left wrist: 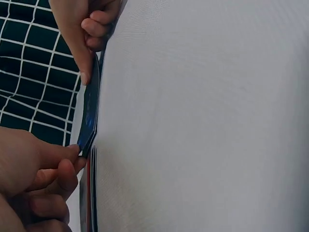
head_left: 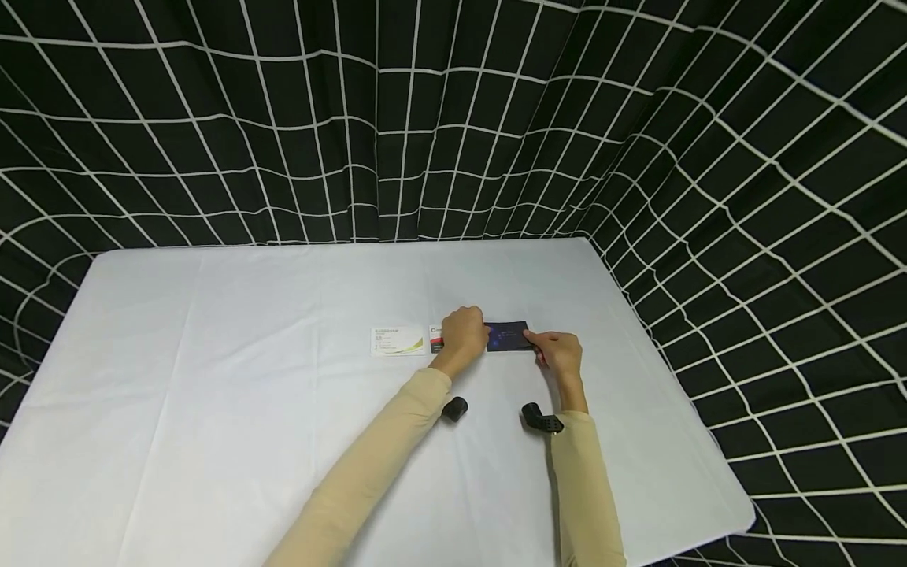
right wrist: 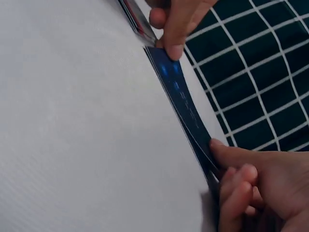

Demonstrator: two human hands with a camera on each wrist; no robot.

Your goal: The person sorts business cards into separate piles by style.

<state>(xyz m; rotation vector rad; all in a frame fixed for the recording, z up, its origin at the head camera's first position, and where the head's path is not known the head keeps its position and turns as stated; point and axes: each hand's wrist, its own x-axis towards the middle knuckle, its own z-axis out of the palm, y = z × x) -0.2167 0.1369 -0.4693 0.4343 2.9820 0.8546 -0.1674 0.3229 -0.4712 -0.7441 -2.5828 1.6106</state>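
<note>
Both hands pinch the dark blue card [head_left: 508,336]: left hand [head_left: 463,335] grip on its left end, right hand [head_left: 560,353] grip on its right end, card low over the white counter [head_left: 212,378]. Red-and-white card [head_left: 435,339] partly under the left hand, print too small to read. White card with green swoosh [head_left: 398,341] just left of it, text illegible. Black-and-white grid backdrop [head_left: 453,118] behind.
</note>
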